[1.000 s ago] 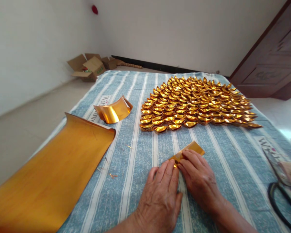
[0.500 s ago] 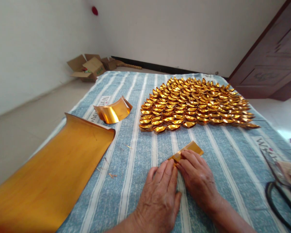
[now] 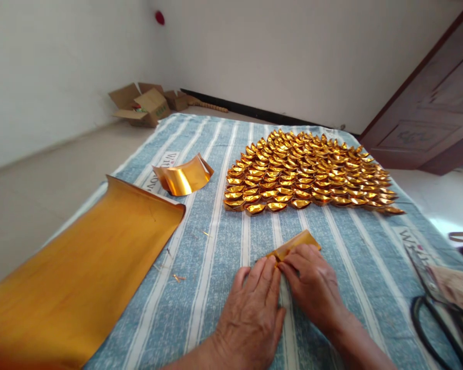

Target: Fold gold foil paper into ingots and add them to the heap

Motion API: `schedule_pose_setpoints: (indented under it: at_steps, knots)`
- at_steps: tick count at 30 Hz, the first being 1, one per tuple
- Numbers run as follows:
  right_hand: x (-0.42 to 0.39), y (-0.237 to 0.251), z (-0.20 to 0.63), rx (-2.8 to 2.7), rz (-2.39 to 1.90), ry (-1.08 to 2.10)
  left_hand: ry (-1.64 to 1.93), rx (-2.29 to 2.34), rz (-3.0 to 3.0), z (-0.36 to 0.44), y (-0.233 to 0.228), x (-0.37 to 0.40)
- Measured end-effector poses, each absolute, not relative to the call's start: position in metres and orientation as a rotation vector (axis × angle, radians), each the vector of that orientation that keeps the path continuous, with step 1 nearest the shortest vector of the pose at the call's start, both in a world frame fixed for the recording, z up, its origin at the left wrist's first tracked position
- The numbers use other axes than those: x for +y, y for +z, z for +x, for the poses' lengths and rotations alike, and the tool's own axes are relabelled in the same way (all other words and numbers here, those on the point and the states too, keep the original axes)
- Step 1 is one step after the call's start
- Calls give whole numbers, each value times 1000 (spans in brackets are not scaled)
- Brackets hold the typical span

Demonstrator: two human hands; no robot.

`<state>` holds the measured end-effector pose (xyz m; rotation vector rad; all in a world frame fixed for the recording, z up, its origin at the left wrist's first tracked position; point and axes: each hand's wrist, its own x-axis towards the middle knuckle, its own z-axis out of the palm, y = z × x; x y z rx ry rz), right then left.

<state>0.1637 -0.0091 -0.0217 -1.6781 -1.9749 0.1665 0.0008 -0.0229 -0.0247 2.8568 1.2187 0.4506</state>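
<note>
A narrow folded piece of gold foil paper (image 3: 301, 241) lies slantwise on the striped cloth. My left hand (image 3: 250, 308) rests flat, its fingertips pressing on the near left end of the paper and its thumb apart. My right hand (image 3: 316, 282) has its fingers bent and drawn together, pinching the paper's near edge beside the left fingertips. Fingers cover part of the fold. Just beyond stand rows of shiny gold foil ingots (image 3: 304, 174), packed close together.
To the left are a long gold foil sheet (image 3: 73, 262) and a curved stack of gold foil strips (image 3: 187, 177). Black-handled scissors (image 3: 428, 318) lie at the right. Foil scraps (image 3: 178, 278) dot the blue striped cloth (image 3: 208, 246). Cardboard boxes (image 3: 146, 105) sit on the floor behind.
My right hand's fingers have curled from lying over the foil paper to a pinch at its edge. My left hand stays nearly in place. The view has shifted slightly.
</note>
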Motion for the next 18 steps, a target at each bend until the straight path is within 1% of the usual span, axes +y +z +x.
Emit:
schedule_pose_setpoints:
  at_steps: [6,11,18]
  knots:
    - [7,-5,168,-2072,-1860,348,425,1211,2825,0,-24,-23]
    - [22,11,170,-2106,-1951,721,413,1195,2806,0,-23,-23]
    - [24,15,170,-2107,-1991,824,422,1211,2815,1,-23,-24]
